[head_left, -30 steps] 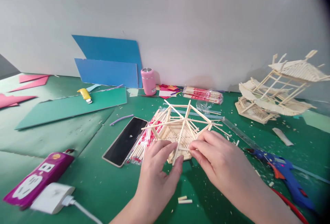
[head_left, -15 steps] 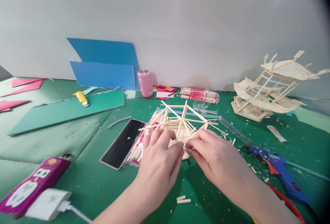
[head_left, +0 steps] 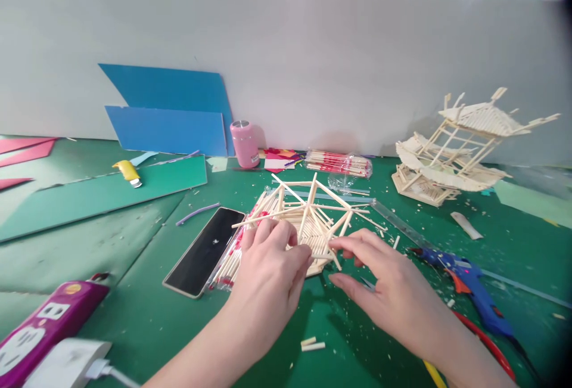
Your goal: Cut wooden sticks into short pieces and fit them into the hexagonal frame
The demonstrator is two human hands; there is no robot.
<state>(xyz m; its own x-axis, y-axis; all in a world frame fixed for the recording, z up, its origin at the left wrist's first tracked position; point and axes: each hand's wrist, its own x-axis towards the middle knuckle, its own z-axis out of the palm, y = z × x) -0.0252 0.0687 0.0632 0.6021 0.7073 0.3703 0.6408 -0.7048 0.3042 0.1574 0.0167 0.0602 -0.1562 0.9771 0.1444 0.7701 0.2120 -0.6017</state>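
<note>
In the middle of the table stands a frame of thin wooden sticks [head_left: 314,204], its floor made of sticks laid in rows. My left hand [head_left: 268,272] covers the near left part of it. Thumb and forefinger there pinch a wooden stick [head_left: 320,257] at the frame's near edge; the far side of the grip is hidden. To the right, my right hand [head_left: 384,275] is open, thumb and fingers apart and holding nothing. Its forefinger is close to the frame's near right corner; I cannot tell whether it touches.
Bundled sticks [head_left: 230,263] and a phone [head_left: 203,251] lie left of the frame. A blue glue gun [head_left: 473,281] is on the right, before a stick pavilion [head_left: 465,143]. A pink flask [head_left: 245,145], utility knife [head_left: 128,172] and purple power bank [head_left: 49,322] surround the work area.
My right thumb and fingers have parted and drawn back slightly from the frame's near edge. My left hand keeps its pinch there. The whole view has shifted slightly.
</note>
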